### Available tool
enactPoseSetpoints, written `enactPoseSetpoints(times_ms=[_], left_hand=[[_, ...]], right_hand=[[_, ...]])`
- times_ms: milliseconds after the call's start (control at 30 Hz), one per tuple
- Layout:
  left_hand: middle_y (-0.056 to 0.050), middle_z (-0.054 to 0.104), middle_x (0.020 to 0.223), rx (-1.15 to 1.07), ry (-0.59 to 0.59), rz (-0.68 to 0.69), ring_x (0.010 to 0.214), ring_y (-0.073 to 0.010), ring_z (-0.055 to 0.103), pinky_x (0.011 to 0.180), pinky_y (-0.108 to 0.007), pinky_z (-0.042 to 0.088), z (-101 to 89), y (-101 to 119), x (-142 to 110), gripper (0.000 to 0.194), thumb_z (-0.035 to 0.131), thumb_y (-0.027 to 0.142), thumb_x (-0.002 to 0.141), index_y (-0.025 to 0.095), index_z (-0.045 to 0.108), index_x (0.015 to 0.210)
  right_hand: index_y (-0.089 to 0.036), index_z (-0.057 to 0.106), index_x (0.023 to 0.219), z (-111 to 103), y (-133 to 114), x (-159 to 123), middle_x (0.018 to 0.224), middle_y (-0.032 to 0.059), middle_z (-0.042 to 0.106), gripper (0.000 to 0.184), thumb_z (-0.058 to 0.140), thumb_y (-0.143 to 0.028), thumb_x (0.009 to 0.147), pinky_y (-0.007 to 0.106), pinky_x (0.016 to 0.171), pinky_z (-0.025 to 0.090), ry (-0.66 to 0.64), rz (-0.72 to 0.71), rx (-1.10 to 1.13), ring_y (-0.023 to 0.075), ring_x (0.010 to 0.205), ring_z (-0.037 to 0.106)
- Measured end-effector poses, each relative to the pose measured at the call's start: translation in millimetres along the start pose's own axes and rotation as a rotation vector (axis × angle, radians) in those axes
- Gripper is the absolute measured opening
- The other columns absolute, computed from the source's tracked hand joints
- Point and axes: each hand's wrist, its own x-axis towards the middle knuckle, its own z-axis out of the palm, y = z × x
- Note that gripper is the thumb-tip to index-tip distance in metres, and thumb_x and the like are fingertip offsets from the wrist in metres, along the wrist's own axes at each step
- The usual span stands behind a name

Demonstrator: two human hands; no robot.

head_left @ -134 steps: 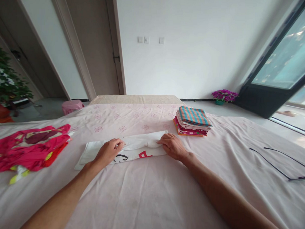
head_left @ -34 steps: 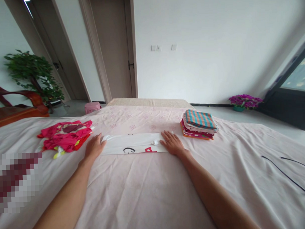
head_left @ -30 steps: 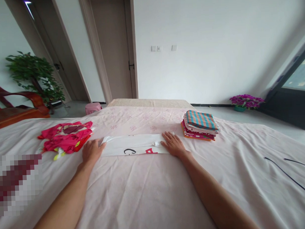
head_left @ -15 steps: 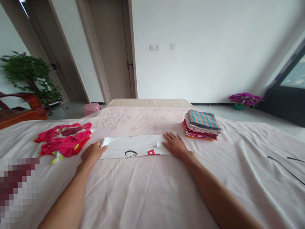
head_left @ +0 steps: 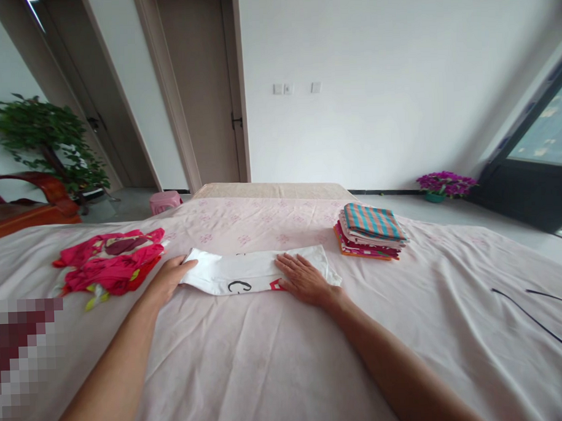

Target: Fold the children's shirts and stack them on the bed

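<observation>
A white garment (head_left: 246, 274), folded into a long strip with black and red print, lies crosswise on the pale pink bedsheet (head_left: 249, 359). My left hand (head_left: 171, 277) grips its left end, which is lifted a little off the sheet. Spread flat, my right hand (head_left: 304, 278) presses on the strip right of its middle and covers part of the red print. To the left is a loose heap of pink and red clothes (head_left: 112, 259). On the right stands a neat stack of folded cloths (head_left: 373, 232), with a blue and orange checked one on top.
Dark cords (head_left: 536, 318) lie on the sheet at the right. Beyond the bed are a pink stool (head_left: 165, 201), a wooden chair (head_left: 36, 200), a green plant (head_left: 43, 133), and purple flowers (head_left: 446, 183) by the wall.
My right hand has slid left along the white garment, uncovering its right end. My left hand has raised the left end slightly. The view has shifted a little.
</observation>
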Motion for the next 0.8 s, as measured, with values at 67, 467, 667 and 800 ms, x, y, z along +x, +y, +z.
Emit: enactPoseSetpoints(times_ms=[67, 467, 667, 800], left_hand=[[-0.003, 0.068, 0.072, -0.041, -0.061, 0.016, 0.066, -0.02, 0.064, 0.057, -0.027, 0.047, 7.8, 14, -3, 0.049, 0.07, 0.049, 0.061, 0.013, 0.067, 0.094], [-0.001, 0.059, 0.071, 0.125, -0.163, 0.065, 0.062, -0.0142, 0.057, 0.048, -0.02, 0.042, 125.2, 59, -26, 0.027, 0.06, 0.04, 0.074, 0.021, 0.062, 0.091], [-0.005, 0.065, 0.073, 0.274, -0.187, 0.141, 0.056, -0.0138, 0.057, 0.047, -0.022, 0.041, 162.8, 56, -33, 0.02, 0.055, 0.033, 0.078, 0.021, 0.063, 0.092], [-0.009, 0.07, 0.083, 0.413, -0.167, 0.203, 0.064, -0.0172, 0.061, 0.055, -0.026, 0.042, 172.9, 56, -35, 0.019, 0.051, 0.028, 0.081, 0.02, 0.063, 0.093]], right_hand=[[-0.021, 0.032, 0.156, -1, 1, 0, 0.161, 0.0071, 0.029, 0.061, 0.031, -0.052, 0.103, 0.046, 0.124, 0.015, 0.008, 0.003, 0.009, 0.0226, 0.15, 0.022], [-0.023, 0.036, 0.154, -8, -1, -1, 0.159, 0.0063, 0.035, 0.059, 0.035, -0.052, 0.102, 0.045, 0.123, 0.016, 0.014, 0.024, 0.065, 0.022, 0.149, 0.027], [-0.023, 0.037, 0.153, -7, 1, -1, 0.159, 0.0067, 0.036, 0.06, 0.037, -0.052, 0.101, 0.044, 0.123, 0.017, 0.026, 0.02, 0.079, 0.0226, 0.148, 0.027], [-0.021, 0.038, 0.153, -9, 0, -1, 0.158, 0.0083, 0.038, 0.06, 0.037, -0.052, 0.102, 0.045, 0.123, 0.017, 0.031, 0.016, 0.09, 0.0232, 0.148, 0.029]])
